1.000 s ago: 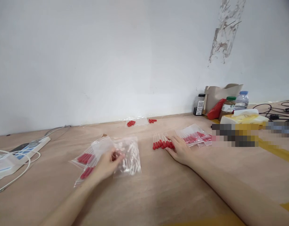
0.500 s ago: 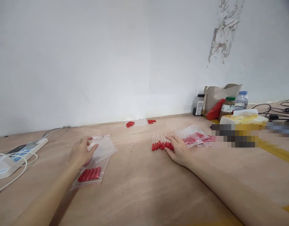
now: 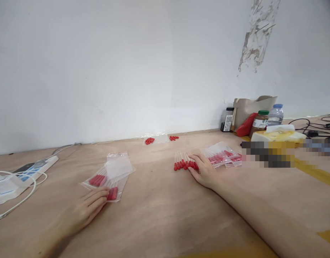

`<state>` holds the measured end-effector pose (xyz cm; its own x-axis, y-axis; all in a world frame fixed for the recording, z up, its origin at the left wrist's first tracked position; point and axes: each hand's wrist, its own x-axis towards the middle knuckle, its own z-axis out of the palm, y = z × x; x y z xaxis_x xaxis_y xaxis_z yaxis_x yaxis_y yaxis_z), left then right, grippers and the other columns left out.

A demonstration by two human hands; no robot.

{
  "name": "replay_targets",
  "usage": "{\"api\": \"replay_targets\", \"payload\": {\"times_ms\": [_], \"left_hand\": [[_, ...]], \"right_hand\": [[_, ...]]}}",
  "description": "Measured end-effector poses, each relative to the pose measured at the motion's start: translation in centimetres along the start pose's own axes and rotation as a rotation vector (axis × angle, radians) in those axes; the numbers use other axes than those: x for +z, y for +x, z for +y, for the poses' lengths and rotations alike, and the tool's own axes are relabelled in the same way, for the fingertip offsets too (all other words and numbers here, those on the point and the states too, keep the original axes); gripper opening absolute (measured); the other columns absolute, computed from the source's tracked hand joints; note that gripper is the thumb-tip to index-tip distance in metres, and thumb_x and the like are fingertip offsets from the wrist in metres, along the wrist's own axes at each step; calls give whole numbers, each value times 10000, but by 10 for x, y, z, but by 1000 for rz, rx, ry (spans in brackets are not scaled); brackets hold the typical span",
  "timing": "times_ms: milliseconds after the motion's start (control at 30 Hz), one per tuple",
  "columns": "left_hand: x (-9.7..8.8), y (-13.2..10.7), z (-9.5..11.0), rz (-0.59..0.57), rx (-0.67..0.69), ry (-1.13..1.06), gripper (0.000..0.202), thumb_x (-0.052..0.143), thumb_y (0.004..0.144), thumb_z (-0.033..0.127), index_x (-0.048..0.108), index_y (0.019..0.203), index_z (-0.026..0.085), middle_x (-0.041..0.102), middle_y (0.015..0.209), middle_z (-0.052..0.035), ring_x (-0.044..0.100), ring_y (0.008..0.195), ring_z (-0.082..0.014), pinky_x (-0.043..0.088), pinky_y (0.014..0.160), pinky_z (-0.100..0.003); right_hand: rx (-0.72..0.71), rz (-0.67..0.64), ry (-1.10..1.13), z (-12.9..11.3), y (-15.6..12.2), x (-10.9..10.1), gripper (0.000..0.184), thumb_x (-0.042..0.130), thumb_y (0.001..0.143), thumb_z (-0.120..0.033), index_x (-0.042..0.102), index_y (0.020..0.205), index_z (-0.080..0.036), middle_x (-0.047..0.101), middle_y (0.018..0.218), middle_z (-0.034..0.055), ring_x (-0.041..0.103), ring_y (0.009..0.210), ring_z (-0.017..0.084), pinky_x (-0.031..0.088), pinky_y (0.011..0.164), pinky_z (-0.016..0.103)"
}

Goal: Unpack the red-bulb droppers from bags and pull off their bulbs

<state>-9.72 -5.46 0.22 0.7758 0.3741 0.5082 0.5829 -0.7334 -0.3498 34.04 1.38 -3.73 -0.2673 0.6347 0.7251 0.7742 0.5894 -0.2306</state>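
My left hand (image 3: 87,209) lies palm down with its fingers stretched out over the near end of a clear zip bag (image 3: 121,186) of red-bulbed droppers. Its fingertips touch the bag and cover some of the bulbs. Behind it a second filled bag (image 3: 97,180) and a flat zip bag (image 3: 119,165) overlap the first. Over to the right, a row of loose glass droppers (image 3: 182,164) with red rubber bulbs rests on the table. My right hand (image 3: 206,173), fingers apart, rests against the row's right end, thumb near the bulbs. More bagged droppers (image 3: 218,156) lie beyond it.
Red bulbs (image 3: 149,141) lie on a clear bag by the wall, with several more (image 3: 174,138) beside it. A power strip (image 3: 25,179) with white cables is at left. Bottles, a jar (image 3: 259,123), a grey bag (image 3: 248,109) and a tissue pack (image 3: 277,135) stand back right.
My left hand has moved nearer to me, from the flat bag to the filled bag's near end, uncovering the filled bag behind. My right hand has stayed at the dropper row.
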Motion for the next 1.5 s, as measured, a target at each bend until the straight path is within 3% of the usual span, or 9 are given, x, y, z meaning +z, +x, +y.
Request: {"api": "replay_targets", "payload": {"times_ms": [100,233,367,533,633,833,1000,1167,1500], "left_hand": [[-6,21,26,-21,-11,-139,245,515,755,103,596,961,207,660,927,-32,590,938,-160,474,831,-235],[-9,66,82,13,-296,-364,161,484,796,139,598,878,217,638,903,-36,554,982,-187,460,852,-308],[17,113,111,-97,-558,-614,233,416,843,252,619,739,211,610,942,-53,574,874,-171,476,764,-296],[67,147,102,-116,-808,-805,232,510,775,303,640,625,182,574,999,-75,574,859,-182,475,698,-295],[81,153,95,-101,-886,-853,186,574,718,281,643,584,172,548,1048,-85,565,902,-199,457,752,-325],[80,151,94,-99,-926,-914,106,658,628,251,659,569,163,540,1037,-89,539,962,-226,417,830,-366],[80,148,94,-87,-934,-990,93,699,586,238,658,536,171,560,971,-81,528,976,-231,425,827,-366],[83,145,94,-60,-957,-1015,106,721,564,246,655,529,171,553,975,-78,542,950,-229,440,797,-352],[79,147,95,-42,-916,-915,210,615,684,310,617,529,168,571,906,-79,571,838,-193,453,728,-322]], "right_hand": [[-10,19,11,0,0,0,370,490,758,-196,455,1126,-190,516,1082,97,489,994,222,436,825,370],[-35,38,23,-3,1,0,281,483,770,-193,516,1050,-194,543,1007,86,514,916,211,437,782,361],[-89,-13,39,-13,1,-2,166,468,794,-171,589,902,-206,577,875,58,526,831,183,418,747,339],[-183,-64,70,-28,-1,-6,122,488,795,-177,605,824,-198,583,797,46,515,804,163,398,730,315],[-205,-100,110,-38,-3,-6,129,485,799,-168,606,831,-197,580,779,36,502,786,151,392,724,303],[-243,-139,180,-52,-1,-2,151,489,802,-159,623,853,-206,566,761,33,482,760,145,386,697,290],[-324,-188,219,-59,8,2,215,484,789,-104,634,886,-223,557,804,35,487,771,135,382,683,269],[-433,-218,180,-65,16,10,142,524,773,-138,628,819,-224,561,841,16,485,760,117,353,676,258],[-477,-44,6,-72,13,23,144,487,807,-159,587,706,-185,570,759,16,438,723,128,271,632,283]]}}
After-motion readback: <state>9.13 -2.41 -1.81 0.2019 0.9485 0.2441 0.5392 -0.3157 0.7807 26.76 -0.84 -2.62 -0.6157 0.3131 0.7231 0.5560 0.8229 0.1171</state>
